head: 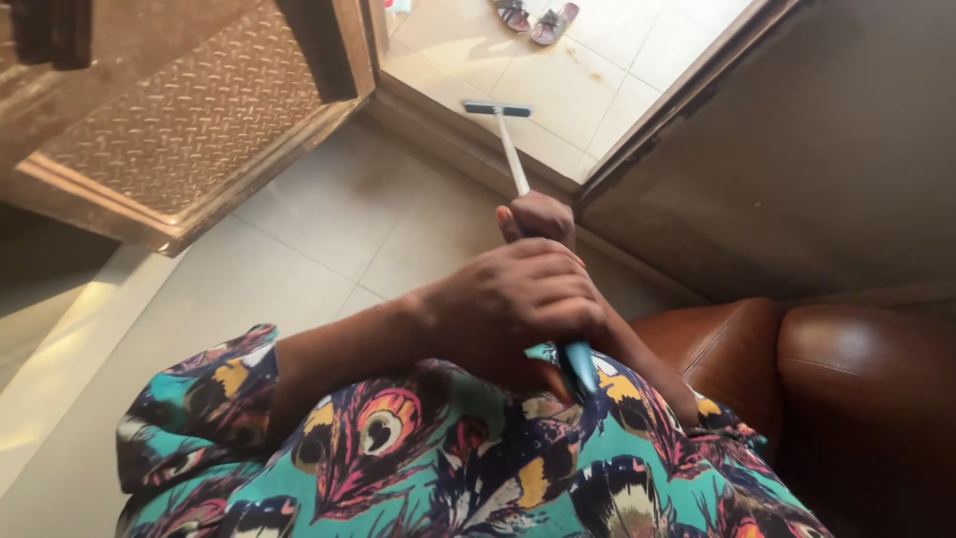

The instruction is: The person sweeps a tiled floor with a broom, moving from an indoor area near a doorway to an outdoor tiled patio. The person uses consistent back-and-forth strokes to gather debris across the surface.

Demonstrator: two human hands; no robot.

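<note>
Both my hands grip the long pale handle of a floor wiper (511,149). My left hand (518,299) is wrapped around the upper part, near the blue grip end (578,367). My right hand (538,217) holds the shaft just below it, farther from my body. The wiper's narrow dark head (497,109) rests on the tiles at the doorway threshold. My forearms come out of a colourful peacock-patterned garment (428,458).
An open brown door (189,110) with a diamond-plate panel stands at the left. A brown leather armchair (846,389) is at the right, under a dark wall. A pair of sandals (536,18) lies outside on the sunlit tiles.
</note>
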